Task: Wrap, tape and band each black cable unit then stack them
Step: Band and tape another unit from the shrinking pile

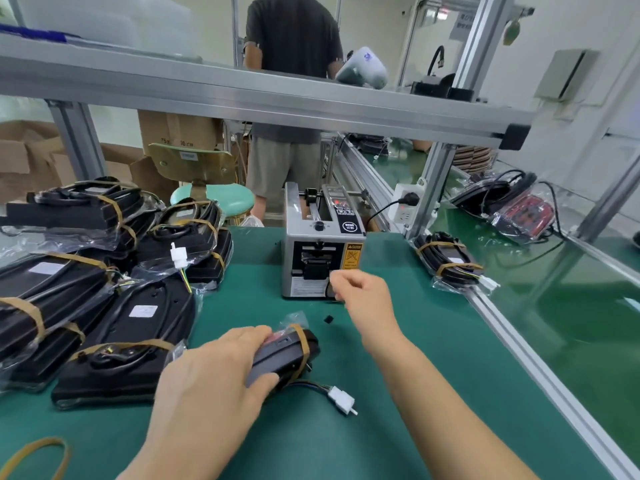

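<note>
Left hand [211,382] covers cable unit [287,355]; right hand [363,299] grasp unclear.

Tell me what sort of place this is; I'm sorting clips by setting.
Most likely a factory packing line. An automatic tape dispenser sits on a green bench mat under an aluminium frame rail, with a pile of banded, bagged black units stacked beside it.

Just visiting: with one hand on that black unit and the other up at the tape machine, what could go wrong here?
The left hand alone grips the black unit, so it might shift while the right hand is at the tape dispenser. The unit's loose white connector trails on the mat and could snag. The dispenser's yellow warning label suggests a cutter near those fingers.
</note>
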{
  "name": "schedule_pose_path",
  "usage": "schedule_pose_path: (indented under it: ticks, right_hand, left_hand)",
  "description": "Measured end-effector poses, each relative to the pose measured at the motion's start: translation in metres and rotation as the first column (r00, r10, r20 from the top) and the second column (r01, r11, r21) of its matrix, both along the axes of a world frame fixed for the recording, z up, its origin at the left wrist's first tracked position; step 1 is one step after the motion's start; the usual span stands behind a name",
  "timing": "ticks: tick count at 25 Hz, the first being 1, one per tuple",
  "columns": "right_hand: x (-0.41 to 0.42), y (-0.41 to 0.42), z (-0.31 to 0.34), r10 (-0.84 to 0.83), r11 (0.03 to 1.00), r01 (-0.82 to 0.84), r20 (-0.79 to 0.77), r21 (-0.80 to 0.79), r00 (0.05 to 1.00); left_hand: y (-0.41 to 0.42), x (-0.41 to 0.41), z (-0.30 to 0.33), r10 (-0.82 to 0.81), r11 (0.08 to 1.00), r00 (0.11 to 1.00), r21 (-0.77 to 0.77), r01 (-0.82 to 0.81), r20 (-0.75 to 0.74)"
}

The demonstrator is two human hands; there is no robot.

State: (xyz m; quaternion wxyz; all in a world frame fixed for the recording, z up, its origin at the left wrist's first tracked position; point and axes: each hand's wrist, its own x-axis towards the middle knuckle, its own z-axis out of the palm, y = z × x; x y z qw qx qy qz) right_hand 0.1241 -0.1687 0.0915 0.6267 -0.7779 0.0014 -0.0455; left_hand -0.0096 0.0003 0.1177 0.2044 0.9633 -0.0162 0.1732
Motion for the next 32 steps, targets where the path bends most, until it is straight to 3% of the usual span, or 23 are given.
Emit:
schedule_pose_path:
  ticks: [3,7,9,11,17,20,23,25,28,32]
  right_hand:
    - [0.028,0.02,-0.002,-0.191,0.981,0.193,-0.121,0.006,0.974]
    - [0.052,0.039,-0.005,-0.339,0.938,0.345,-0.152,0.018,0.929]
    - [0.058,0.045,-0.006,-0.412,0.908,0.418,-0.138,0.015,0.9]
    - [0.061,0.051,-0.008,-0.452,0.883,0.466,-0.17,0.052,0.876]
    - [0.066,0.065,0.004,-0.472,0.765,0.582,-0.373,0.276,0.799]
    - [0.042,0.057,0.019,-0.306,0.832,0.455,-0.421,0.318,0.854]
    - [-0.018,0.038,0.026,0.048,0.959,0.023,-0.24,0.284,0.97]
    - [-0.06,0.033,0.024,0.239,0.953,-0.191,-0.193,0.237,0.952]
    - [-0.084,0.032,0.01,0.255,0.945,-0.21,-0.164,0.249,0.953]
    - [-0.086,0.039,0.002,0.228,0.947,-0.179,-0.168,0.266,0.959]
  left_hand:
    - [-0.003,0.001,-0.002,0.059,0.992,0.997,0.114,-0.052,-0.057]
    - [0.0,0.0,0.0,0.094,0.992,0.987,0.101,-0.081,-0.129]
    - [0.001,0.001,-0.007,0.073,0.997,0.997,0.017,-0.072,-0.017]
    - [0.003,0.002,-0.01,0.067,0.997,0.996,0.026,-0.069,0.067]
    - [0.004,0.003,-0.01,0.055,0.997,0.998,0.048,-0.056,0.022]
    - [0.003,0.001,-0.01,0.098,0.994,0.995,0.044,-0.098,-0.009]
    - [0.002,0.0,-0.009,0.159,0.987,0.987,0.035,-0.158,-0.031]
    - [-0.001,-0.001,-0.006,0.187,0.982,0.981,0.031,-0.185,-0.057]
    - [-0.005,-0.004,-0.002,0.206,0.977,0.976,-0.038,-0.209,-0.077]
    - [-0.007,-0.004,-0.003,0.224,0.974,0.973,-0.014,-0.226,-0.06]
